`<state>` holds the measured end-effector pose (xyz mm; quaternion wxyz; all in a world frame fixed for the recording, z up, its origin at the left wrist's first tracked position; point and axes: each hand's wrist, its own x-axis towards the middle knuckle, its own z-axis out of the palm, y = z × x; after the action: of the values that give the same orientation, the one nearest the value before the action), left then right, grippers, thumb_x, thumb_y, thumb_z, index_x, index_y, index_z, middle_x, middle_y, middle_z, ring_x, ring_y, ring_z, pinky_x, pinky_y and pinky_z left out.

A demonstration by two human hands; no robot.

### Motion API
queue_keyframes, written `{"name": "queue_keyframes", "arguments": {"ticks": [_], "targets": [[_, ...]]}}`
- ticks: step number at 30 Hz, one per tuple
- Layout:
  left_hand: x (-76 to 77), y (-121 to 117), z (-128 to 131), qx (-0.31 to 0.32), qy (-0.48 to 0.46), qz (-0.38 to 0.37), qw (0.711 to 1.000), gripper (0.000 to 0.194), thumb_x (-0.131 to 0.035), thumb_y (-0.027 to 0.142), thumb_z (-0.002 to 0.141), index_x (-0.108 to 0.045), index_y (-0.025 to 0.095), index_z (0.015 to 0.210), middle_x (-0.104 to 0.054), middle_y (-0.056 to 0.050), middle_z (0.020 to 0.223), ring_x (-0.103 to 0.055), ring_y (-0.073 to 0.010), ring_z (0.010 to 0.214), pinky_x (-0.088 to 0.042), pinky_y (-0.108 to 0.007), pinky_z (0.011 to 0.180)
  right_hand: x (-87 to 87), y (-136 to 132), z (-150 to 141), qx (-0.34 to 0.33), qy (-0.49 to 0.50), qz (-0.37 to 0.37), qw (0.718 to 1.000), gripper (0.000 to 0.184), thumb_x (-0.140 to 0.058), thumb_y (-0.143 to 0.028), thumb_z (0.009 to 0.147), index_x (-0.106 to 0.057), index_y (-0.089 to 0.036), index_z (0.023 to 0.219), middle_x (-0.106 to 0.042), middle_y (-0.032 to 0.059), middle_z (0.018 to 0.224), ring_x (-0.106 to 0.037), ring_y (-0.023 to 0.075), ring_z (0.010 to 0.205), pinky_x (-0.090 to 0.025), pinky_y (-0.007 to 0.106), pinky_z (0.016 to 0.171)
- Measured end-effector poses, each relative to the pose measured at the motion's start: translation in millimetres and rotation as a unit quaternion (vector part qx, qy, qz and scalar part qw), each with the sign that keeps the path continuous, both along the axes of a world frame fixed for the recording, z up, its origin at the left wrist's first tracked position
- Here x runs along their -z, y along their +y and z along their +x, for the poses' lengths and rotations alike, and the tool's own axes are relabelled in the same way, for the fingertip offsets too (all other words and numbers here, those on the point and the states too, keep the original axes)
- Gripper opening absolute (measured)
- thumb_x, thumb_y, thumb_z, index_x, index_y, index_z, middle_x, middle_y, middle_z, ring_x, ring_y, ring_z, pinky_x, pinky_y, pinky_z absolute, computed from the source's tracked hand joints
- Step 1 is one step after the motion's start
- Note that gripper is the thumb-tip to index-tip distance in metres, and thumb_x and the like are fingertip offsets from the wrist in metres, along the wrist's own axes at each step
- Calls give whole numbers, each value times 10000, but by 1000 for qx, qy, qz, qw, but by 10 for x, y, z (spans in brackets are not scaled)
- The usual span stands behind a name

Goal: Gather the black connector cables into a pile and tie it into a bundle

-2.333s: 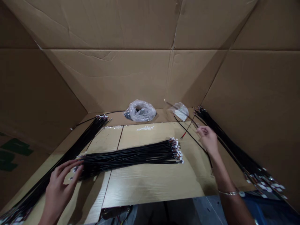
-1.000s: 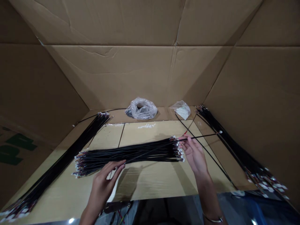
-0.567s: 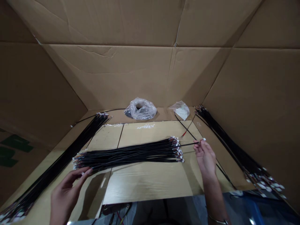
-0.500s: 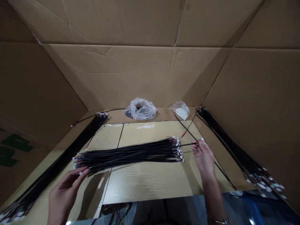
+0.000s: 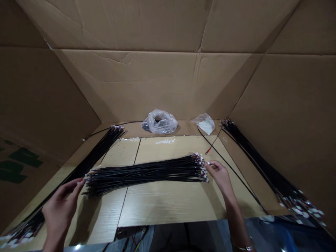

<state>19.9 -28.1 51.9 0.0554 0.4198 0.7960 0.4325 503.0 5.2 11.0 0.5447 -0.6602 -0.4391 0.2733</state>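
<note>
Cardboard walls [image 5: 131,84] box in a wood-grain worktop [image 5: 168,206], seen from above. Centre: a bundle of black wires [image 5: 147,174] lies flat across the worktop, with its white-terminal ends [image 5: 202,169] bunched at the right. Two more bundles run diagonally along the margins: the left bundle [image 5: 97,154] and the right bundle [image 5: 252,164]. Right hand [image 5: 219,176]: the fingers [image 5: 214,166] are drawn close together at the terminal ends, touching or just beside them; whether they grip a wire cannot be told. Left hand [image 5: 60,213]: the fingers are open and slightly curled, holding nothing visible, with the tips just beside the central bundle's left end and the palm above the left bundle. A loose black wire [image 5: 231,168] lies to the right of the right hand, and a red-tipped wire [image 5: 210,148] lies near the back. Along the back edge sit a clear plastic bag [image 5: 159,122] and a small bag of white parts [image 5: 206,123]. Risks: the small terminals may hook one another if a wire is pulled sideways, and a sleeve or hand brushing the loose wire could drag it across the bundle.
</note>
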Motion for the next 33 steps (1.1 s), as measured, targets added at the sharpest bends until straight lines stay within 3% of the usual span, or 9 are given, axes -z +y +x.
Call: {"name": "queue_keyframes", "arguments": {"ticks": [5, 9, 18, 22, 27, 33], "targets": [[33, 25, -7, 27, 40, 6, 999, 510, -583, 737, 645, -688, 245, 731, -735, 30, 751, -655, -209, 712, -506, -276, 643, 54, 13, -10, -7, -87, 9, 996, 382, -710, -606, 627, -669, -227, 603, -624, 21, 651, -495, 167, 566, -389, 303, 573], [19, 15, 6, 35, 21, -37, 998, 442, -626, 683, 658, -686, 257, 758, -725, 56, 787, -650, -182, 688, -508, -257, 621, 140, 0, 6, -40, -120, -24, 992, 348, -656, -567, 692, -681, -224, 639, -647, 36, 698, -523, 178, 598, -407, 306, 601], [-18, -4, 37, 19, 2, -46, 999, 505, -582, 688, 651, -669, 210, 792, -703, -19, 851, -639, -192, 702, -531, -279, 611, 224, 8, 124, -53, -70, -52, 995, 331, -615, -529, 748, -722, -216, 758, -730, 66, 802, -631, 233, 745, -473, 339, 720], [7, -11, -1, 8, 49, -13, 999, 418, -563, 635, 683, -645, 234, 771, -668, 1, 745, -622, -196, 668, -508, -280, 598, 198, 130, 395, 9, -160, -43, 986, 239, -580, -419, 757, -696, -211, 739, -705, 88, 812, -616, 243, 737, -471, 366, 742], [29, -69, -3, 11, 53, -14, 998, 343, -550, 558, 714, -632, 233, 789, -654, -3, 762, -629, -203, 669, -496, -288, 607, 211, 275, 740, 118, -320, -94, 935, 125, -583, -236, 738, -687, -198, 796, -649, 118, 872, -602, 259, 815, -450, 390, 766], [-53, -148, 126, 11, 68, 0, 998, 330, -551, 565, 740, -625, 251, 806, -651, -1, 821, -624, -205, 681, -480, -284, 579, 210, 288, 863, 140, -278, -125, 942, 107, -568, -197, 754, -616, -220, 661, -609, 88, 680, -586, 238, 658, -434, 383, 668]]}}
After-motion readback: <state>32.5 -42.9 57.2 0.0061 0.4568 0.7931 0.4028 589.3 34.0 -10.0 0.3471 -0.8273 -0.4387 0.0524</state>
